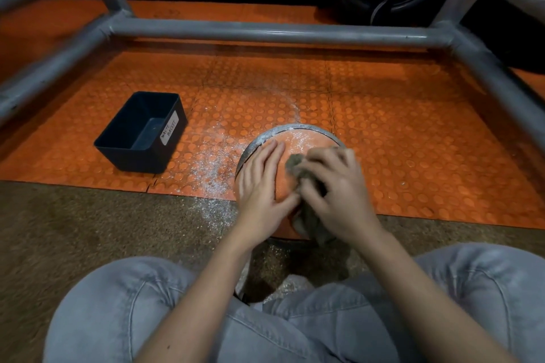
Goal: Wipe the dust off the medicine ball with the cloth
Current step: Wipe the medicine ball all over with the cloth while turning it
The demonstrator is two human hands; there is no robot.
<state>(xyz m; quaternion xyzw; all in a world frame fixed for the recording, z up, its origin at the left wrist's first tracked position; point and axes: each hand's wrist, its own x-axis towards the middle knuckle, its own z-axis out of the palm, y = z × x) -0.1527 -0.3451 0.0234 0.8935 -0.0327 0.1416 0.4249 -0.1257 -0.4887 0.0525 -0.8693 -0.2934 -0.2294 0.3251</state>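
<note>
Head view: hands (261, 183) (334, 186) and cloth (295, 161) atop medicine ball (303, 141).

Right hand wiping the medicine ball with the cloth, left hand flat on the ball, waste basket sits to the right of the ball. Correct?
Not quite. The head view shows the waste basket to the left of the medicine ball, not to the right. The rest holds: the right hand wipes the ball with the cloth, and the left hand lies flat on the ball.
</note>
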